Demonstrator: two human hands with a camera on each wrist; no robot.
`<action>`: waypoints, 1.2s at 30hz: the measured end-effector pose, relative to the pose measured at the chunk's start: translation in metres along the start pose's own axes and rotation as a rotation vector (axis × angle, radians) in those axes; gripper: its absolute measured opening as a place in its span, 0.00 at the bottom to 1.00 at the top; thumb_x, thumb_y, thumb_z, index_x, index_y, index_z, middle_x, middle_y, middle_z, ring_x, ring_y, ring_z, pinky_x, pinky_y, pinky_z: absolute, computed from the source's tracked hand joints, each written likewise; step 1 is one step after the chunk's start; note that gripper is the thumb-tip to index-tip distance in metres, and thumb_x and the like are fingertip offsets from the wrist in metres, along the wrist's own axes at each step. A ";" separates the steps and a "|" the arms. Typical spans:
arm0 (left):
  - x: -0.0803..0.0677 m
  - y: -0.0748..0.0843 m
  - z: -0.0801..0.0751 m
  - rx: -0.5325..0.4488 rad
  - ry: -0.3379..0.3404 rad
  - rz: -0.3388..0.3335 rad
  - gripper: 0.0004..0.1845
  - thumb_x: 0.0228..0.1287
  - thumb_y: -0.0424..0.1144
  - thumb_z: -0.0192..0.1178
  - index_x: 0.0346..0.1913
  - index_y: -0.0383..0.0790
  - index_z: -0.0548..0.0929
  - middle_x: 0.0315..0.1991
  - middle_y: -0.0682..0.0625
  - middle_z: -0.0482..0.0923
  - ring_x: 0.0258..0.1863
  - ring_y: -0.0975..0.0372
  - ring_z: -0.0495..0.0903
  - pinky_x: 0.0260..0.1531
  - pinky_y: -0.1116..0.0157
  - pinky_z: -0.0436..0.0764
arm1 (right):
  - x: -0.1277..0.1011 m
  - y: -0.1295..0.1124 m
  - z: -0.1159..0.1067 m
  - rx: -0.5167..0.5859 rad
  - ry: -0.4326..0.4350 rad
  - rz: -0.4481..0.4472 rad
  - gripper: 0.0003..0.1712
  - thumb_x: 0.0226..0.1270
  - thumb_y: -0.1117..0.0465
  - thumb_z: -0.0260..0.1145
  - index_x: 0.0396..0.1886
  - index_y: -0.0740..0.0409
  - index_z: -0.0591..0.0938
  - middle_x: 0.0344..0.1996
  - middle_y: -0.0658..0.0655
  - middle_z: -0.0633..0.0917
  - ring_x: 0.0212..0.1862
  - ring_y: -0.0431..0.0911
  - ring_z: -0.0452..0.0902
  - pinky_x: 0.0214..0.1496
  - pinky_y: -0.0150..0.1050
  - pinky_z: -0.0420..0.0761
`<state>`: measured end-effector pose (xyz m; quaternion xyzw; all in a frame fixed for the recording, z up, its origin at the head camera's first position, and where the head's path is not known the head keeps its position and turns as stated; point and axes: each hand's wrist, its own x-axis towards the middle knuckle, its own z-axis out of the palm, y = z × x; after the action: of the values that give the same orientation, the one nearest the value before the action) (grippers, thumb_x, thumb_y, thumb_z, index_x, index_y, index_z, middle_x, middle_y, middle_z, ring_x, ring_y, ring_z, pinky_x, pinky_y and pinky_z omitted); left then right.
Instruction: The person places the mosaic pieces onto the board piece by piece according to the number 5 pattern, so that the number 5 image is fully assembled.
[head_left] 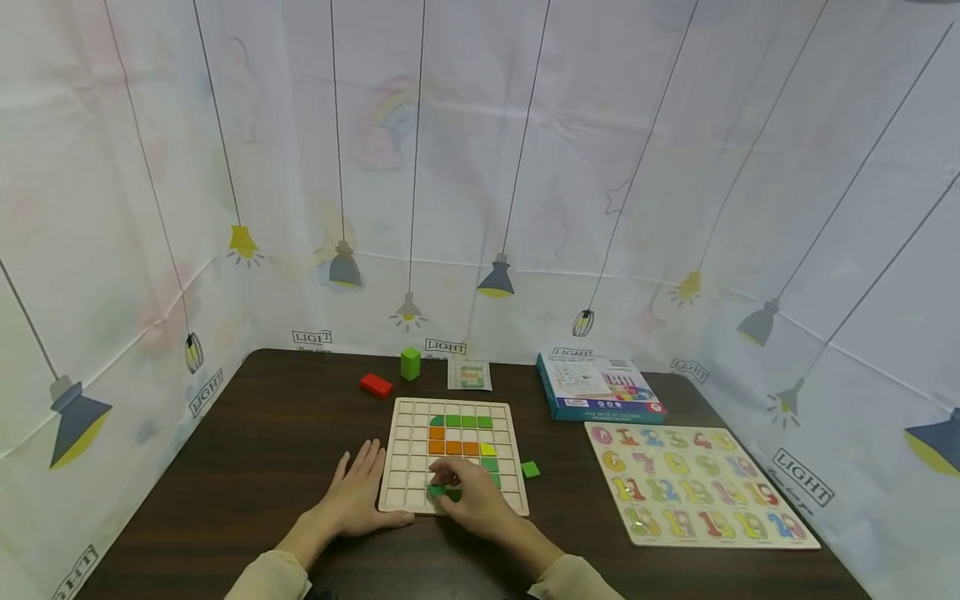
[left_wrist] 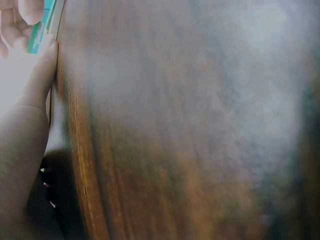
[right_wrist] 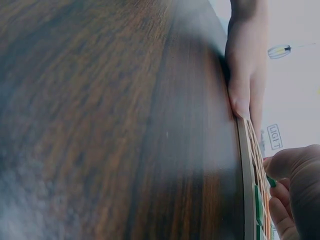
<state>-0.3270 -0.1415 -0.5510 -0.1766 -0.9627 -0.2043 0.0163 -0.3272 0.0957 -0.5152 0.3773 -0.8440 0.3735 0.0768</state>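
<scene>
A pale wooden grid board [head_left: 453,412] lies on the dark table, holding green, orange and yellow tiles [head_left: 454,434]. My left hand [head_left: 358,495] rests flat on the table with straight fingers, its thumb against the board's near left corner. My right hand [head_left: 468,495] sits on the board's near edge and pinches a small green tile [head_left: 437,491] at the bottom row. In the right wrist view the board's edge [right_wrist: 245,175] runs down the right side, the left hand [right_wrist: 246,75] beside it, and my right fingers [right_wrist: 292,172] curl over a green piece [right_wrist: 270,181]. In the left wrist view my thumb [left_wrist: 42,70] touches the board.
A loose green tile [head_left: 530,469] lies right of the board. A red block [head_left: 376,384], an upright green block [head_left: 409,363] and a pattern card [head_left: 469,374] sit behind it. A blue box [head_left: 598,387] and a number puzzle board [head_left: 693,484] occupy the right side.
</scene>
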 end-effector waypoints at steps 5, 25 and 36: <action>0.001 0.000 0.001 -0.004 -0.003 0.000 0.67 0.41 0.83 0.49 0.73 0.31 0.51 0.73 0.36 0.44 0.73 0.49 0.39 0.65 0.44 0.37 | 0.000 0.001 0.002 0.010 0.003 0.005 0.20 0.54 0.72 0.67 0.49 0.64 0.78 0.34 0.50 0.83 0.37 0.38 0.78 0.40 0.29 0.78; 0.002 0.000 0.002 0.014 0.021 0.015 0.67 0.40 0.83 0.48 0.73 0.32 0.53 0.73 0.36 0.45 0.72 0.48 0.41 0.65 0.43 0.39 | -0.003 -0.001 0.001 0.007 -0.004 0.059 0.20 0.57 0.70 0.68 0.50 0.61 0.78 0.37 0.52 0.82 0.39 0.40 0.78 0.42 0.31 0.78; -0.001 0.003 -0.002 0.007 -0.005 -0.010 0.67 0.41 0.83 0.49 0.73 0.32 0.51 0.73 0.37 0.44 0.73 0.49 0.40 0.65 0.44 0.38 | -0.014 0.019 -0.017 0.004 0.126 0.036 0.16 0.59 0.70 0.66 0.48 0.66 0.78 0.37 0.57 0.83 0.39 0.46 0.79 0.40 0.38 0.80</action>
<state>-0.3255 -0.1397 -0.5484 -0.1724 -0.9643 -0.2007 0.0137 -0.3333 0.1237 -0.5201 0.3380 -0.8433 0.3993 0.1226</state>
